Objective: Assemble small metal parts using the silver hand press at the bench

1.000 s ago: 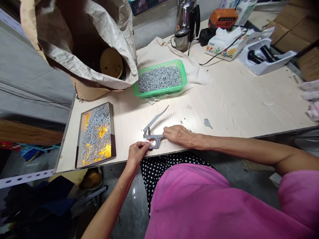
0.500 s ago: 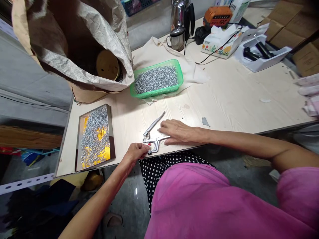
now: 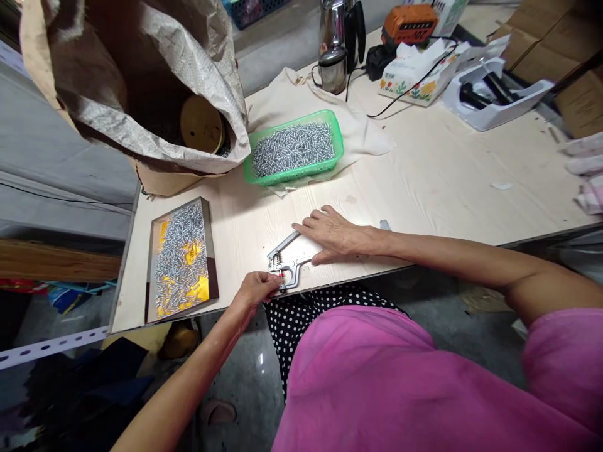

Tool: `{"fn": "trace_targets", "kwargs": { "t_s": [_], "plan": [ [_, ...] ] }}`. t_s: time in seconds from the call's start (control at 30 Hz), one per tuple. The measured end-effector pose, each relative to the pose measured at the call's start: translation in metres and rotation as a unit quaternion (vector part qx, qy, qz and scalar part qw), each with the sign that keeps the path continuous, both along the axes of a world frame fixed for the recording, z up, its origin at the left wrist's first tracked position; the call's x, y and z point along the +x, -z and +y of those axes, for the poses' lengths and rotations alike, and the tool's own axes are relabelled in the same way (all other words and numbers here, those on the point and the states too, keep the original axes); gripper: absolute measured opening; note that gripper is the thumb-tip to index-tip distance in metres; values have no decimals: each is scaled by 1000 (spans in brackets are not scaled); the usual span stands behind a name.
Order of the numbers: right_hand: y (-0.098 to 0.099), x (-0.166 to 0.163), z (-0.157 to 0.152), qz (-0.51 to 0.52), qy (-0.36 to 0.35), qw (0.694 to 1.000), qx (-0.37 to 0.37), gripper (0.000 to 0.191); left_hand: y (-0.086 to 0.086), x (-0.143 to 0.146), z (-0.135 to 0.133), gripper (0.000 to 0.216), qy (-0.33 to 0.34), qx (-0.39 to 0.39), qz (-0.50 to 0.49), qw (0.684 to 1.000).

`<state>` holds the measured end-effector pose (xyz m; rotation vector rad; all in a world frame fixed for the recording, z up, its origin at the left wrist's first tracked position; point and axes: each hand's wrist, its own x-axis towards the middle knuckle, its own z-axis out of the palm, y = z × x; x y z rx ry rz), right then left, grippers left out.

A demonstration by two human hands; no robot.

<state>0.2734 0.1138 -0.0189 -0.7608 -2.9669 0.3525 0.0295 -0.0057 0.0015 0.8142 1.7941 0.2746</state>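
Silver snap pliers (image 3: 293, 271) with a spring and a red part at the jaw lie near the table's front edge, handles spread apart. My left hand (image 3: 259, 287) is closed in a pinch right at the jaw end; what sits between its fingertips is too small to make out. Over the handle ends rests my right hand (image 3: 332, 233), fingers across the upper handle and thumb by the lower one. To the left, a shallow tray (image 3: 210, 263) contains many small silver metal pins (image 3: 179, 257) over yellow paper. More such pins fill a green basket (image 3: 295, 177) behind the pliers.
A large woven sack (image 3: 198, 63) with a round yellowish lid inside stands at the back left. Farther back are a steel cup (image 3: 333, 72), an orange battery pack (image 3: 409, 26), a tissue box (image 3: 409, 88) and a white tray (image 3: 490, 116). A cloth (image 3: 372, 141) lies beneath the basket.
My right hand has shifted up and slightly left, its fingers now over the upper handle's end. The left hand stays in its pinch at the jaw.
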Motion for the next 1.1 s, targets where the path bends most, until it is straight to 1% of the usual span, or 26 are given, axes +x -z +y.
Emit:
{"fn": "trace_targets", "kwargs": {
  "t_s": [0.1,0.17,0.2,0.27,0.33,0.37,0.43,0.5,0.57,0.6,0.63,0.7,0.77,0.9,0.93,0.97,1.03,1.1],
  "plan": [
    [-1,1,-4,7,6,1000,8,75,2,-1,-4,45,27,6,24,999],
    [0,2,-7,11,7,1000,6,67,1,0,-11,41,75,48,107,990],
    [0,3,-8,13,5,1000,5,62,1,2,-15,38,107,91,164,976],
    [3,3,-11,21,-2,1000,3,54,0,11,-22,29,171,204,267,926],
    [6,1,-12,30,-7,1000,3,49,2,22,-23,19,231,307,315,868],
    [7,1,-13,34,-7,999,3,49,4,28,-20,22,261,345,322,842],
    [9,0,-14,38,-1,999,-4,55,11,39,-8,40,318,398,321,799],
    [9,2,-14,44,6,999,-20,68,20,43,9,58,368,421,305,771],
    [8,7,-14,55,2,998,-42,82,26,42,25,65,406,418,281,762],
    [6,10,-15,60,-5,997,-52,85,28,41,31,66,421,409,272,763],
    [6,12,-15,63,-9,996,-57,85,28,39,35,67,431,399,265,764],
    [5,15,-17,59,-4,997,-52,73,27,36,40,67,440,383,264,768],
    [9,13,-19,37,16,999,-31,56,24,37,40,61,438,375,269,771],
    [25,2,-21,17,21,1000,-5,18,22,43,38,31,419,368,295,776],
    [28,-1,-21,23,19,1000,-6,15,22,44,38,24,411,367,303,777],
    [31,-3,-21,31,15,999,-8,17,23,45,38,20,404,367,311,779],
    [33,-5,-21,39,8,999,-13,23,24,46,40,18,392,365,320,781],
    [30,-4,-20,33,8,999,-12,24,24,44,42,19,386,365,323,783]
  ]
}}
